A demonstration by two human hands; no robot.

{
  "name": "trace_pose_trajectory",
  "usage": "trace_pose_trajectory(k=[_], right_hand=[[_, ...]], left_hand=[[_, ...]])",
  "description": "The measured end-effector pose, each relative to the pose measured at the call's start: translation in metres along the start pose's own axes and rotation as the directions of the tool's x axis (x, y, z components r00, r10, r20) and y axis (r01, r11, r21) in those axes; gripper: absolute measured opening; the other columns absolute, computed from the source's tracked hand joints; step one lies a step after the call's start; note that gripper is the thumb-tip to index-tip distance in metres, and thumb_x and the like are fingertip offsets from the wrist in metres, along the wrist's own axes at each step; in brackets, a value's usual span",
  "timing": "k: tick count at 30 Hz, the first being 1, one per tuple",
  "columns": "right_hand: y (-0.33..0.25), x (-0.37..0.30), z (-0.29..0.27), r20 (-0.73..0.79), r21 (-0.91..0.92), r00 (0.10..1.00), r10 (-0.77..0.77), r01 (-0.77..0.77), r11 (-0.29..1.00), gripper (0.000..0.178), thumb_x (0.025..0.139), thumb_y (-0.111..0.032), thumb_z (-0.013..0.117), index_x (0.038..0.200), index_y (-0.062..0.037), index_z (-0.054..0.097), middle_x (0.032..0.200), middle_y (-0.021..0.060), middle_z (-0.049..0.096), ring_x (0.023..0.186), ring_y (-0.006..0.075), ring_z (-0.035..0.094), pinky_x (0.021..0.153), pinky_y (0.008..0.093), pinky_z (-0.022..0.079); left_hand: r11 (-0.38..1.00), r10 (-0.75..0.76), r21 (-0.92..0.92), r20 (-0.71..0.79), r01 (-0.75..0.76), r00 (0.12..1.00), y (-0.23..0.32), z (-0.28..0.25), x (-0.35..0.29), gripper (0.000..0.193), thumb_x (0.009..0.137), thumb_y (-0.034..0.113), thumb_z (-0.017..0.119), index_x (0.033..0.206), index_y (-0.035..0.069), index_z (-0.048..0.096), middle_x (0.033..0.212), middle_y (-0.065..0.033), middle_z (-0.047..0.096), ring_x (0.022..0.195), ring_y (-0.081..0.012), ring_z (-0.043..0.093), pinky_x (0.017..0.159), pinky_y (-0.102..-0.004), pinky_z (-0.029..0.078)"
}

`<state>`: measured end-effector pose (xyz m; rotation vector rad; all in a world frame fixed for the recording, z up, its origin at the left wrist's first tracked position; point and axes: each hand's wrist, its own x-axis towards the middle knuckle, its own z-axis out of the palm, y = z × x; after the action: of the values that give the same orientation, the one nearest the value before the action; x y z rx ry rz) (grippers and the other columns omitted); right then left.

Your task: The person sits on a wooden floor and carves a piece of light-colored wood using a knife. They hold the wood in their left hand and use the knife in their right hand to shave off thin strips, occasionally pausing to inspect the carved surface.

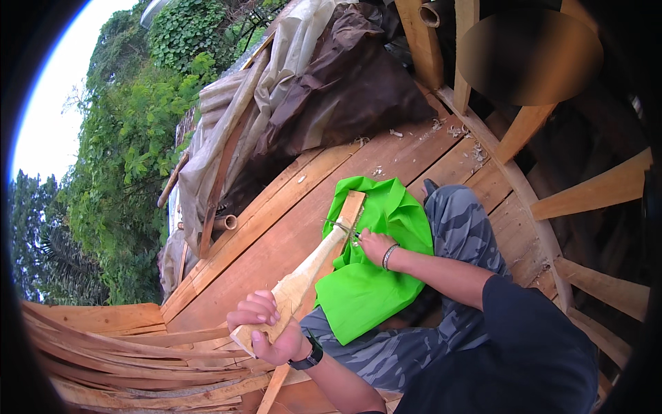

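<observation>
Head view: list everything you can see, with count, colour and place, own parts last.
carved wooden piece: one, pale, slanting across the middle
wooden strip: one, light brown, beneath its far end
slim tool: one, dark, beside that end; type unclear
cloth: one, bright green, across the lap
floor planks: several, brown, centre
shavings: many, pale, upper right planks
timber ribs: several, brown, right
curved strips: several, brown, lower left
tarps: brown and pale, top
foliage: green, left
trousers: one pair, grey camouflage, centre right
shirt: one, dark, lower right
left hand: one, dark-banded wrist, grip on carved piece
right hand: one, braceleted, at the tool
</observation>
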<state>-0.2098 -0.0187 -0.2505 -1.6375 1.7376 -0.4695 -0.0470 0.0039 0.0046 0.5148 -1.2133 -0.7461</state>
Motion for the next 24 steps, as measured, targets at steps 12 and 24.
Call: trace_pose_trajectory(k=[12, 24], right_hand=[[0.001, -0.002, 0.003, 0.006, -0.015, 1.000, -0.015, 0.015, 1.000, 0.027, 0.098, -0.026, 0.042, 0.098, 0.0004, 0.041, 0.070, 0.0234, 0.063, 0.065, 0.0425, 0.064, 0.058, 0.0528, 0.051], [-0.010, -0.010, -0.003, 0.041, -0.039, 0.999, 0.013, -0.012, 0.999, 0.025, 0.098, -0.026, 0.041, 0.099, -0.0018, 0.041, 0.075, 0.0234, 0.065, 0.066, 0.0409, 0.065, 0.058, 0.0517, 0.052]], left_hand=[[1.000, 0.006, 0.024, -0.001, -0.006, 1.000, 0.000, -0.002, 0.002, 0.021, 0.078, 0.024, 0.050, 0.074, 0.007, 0.038, 0.057, -0.0024, 0.035, 0.051, -0.0119, 0.033, 0.056, -0.0293, 0.030], [1.000, 0.019, 0.015, -0.016, -0.019, 1.000, 0.003, -0.008, -0.001, 0.020, 0.078, 0.023, 0.050, 0.074, 0.008, 0.037, 0.057, -0.0026, 0.035, 0.050, -0.0119, 0.033, 0.055, -0.0288, 0.030]])
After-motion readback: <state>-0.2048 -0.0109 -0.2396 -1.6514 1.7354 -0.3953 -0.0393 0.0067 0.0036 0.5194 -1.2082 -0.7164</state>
